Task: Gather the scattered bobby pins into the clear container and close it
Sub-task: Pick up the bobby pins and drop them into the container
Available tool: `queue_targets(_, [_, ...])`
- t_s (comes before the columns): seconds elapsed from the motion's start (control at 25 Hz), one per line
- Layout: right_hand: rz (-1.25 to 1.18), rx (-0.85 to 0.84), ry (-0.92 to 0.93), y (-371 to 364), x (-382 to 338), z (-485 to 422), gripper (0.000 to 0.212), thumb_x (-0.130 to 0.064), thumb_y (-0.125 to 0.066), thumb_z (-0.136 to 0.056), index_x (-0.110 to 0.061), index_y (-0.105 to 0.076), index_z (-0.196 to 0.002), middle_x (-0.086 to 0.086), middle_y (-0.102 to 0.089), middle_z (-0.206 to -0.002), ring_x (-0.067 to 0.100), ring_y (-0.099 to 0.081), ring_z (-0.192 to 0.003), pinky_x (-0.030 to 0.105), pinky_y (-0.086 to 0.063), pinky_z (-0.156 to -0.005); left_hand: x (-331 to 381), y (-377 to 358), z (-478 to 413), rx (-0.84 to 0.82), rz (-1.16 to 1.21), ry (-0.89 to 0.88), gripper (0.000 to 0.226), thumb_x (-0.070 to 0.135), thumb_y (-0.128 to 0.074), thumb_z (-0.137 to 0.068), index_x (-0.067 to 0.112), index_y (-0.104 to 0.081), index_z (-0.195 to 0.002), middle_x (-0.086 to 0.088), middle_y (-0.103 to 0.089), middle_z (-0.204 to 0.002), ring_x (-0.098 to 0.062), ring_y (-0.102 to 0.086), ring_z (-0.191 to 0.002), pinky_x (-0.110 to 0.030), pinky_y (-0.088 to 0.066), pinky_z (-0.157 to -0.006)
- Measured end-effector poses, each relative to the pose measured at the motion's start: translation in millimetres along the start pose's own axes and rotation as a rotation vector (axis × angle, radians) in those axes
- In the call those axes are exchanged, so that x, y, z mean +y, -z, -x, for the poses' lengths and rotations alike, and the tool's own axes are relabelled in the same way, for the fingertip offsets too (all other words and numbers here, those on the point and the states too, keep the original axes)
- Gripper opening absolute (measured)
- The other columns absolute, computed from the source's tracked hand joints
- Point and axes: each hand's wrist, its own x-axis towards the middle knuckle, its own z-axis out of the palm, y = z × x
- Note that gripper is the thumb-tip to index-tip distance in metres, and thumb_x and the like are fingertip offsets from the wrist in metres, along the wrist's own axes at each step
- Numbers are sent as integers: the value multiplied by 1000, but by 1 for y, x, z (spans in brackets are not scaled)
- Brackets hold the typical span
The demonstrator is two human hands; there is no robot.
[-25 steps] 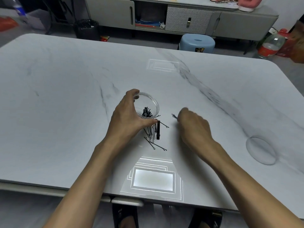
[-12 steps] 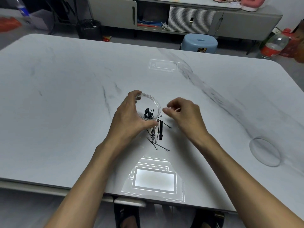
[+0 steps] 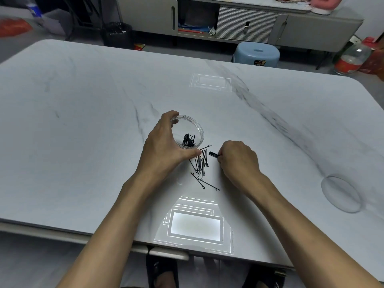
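Observation:
A round clear container (image 3: 197, 129) stands on the white marble table (image 3: 83, 121), with several black bobby pins (image 3: 188, 140) inside. My left hand (image 3: 164, 148) wraps around its left and near wall. Just in front of it lies a loose pile of bobby pins (image 3: 201, 164), and a few more pins (image 3: 205, 183) lie nearer to me. My right hand (image 3: 236, 159) rests to the right of the pile, fingertips pinched on a wider black hair clip (image 3: 213, 154). The clear round lid (image 3: 340, 194) lies flat far to the right.
Bright light reflections mark the tabletop near the front edge (image 3: 195, 225) and beyond the container (image 3: 209, 82). Past the table are a blue stool (image 3: 256, 54), a black bin (image 3: 116, 34), a grey cabinet (image 3: 245, 21) and a bottle (image 3: 351, 59). My feet show under the table.
My right hand dropped from beside the container's rim to the table right of the pile and pinched the wide black clip, now turned sideways. My left hand stayed on the container.

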Motion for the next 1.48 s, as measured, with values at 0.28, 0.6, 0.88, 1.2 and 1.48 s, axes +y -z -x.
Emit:
queue_targets(0.28, [236, 9, 204, 0, -2, 9, 18, 4, -47, -84, -12, -43, -90, 11, -54, -101, 29, -51, -94, 31, -25, -62, -2, 0, 0, -5, -10, -4, 101, 42, -92, -50, 31, -39, -135, 10, -55, -130, -1, -48, -119, -19, -36, -88])
queue_targets(0.6, [-149, 193, 161, -1, 20, -6, 11, -2, -45, -92, -6, -54, -99, 10, -59, -88, 31, -49, -77, 38, -34, -62, -2, -2, 0, -16, -24, -13, 100, 45, -90, -50, 34, -38, -134, 15, -54, -125, 2, -46, -116, -16, -34, -86])
queue_targets(0.88, [-269, 83, 13, -10, 20, -8, 14, -16, -61, -83, -11, -71, -91, 11, -67, -80, 34, -58, -80, 34, -44, -62, -2, -1, 0, -18, -21, -12, 98, 44, -89, -50, 34, -38, -134, 15, -53, -125, 1, -47, -117, -18, -36, -87])
queue_targets(1.2, [-657, 184, 297, 54, -14, -3, 6, -24, -70, -82, -27, -73, -86, -13, -66, -69, 1, -56, -63, 20, -43, -64, 2, -3, 3, -73, -60, -29, 98, 48, -83, -49, 31, -38, -134, 13, -53, -128, -3, -48, -118, -21, -38, -86])
queue_targets(1.48, [-701, 247, 337, 43, -19, -10, 15, -9, -70, -84, -13, -74, -99, 0, -70, -94, 8, -62, -79, 16, -46, -77, 1, 1, 5, -87, -39, -41, 97, 43, -88, -51, 29, -39, -134, 13, -53, -128, 0, -48, -116, -18, -36, -86])
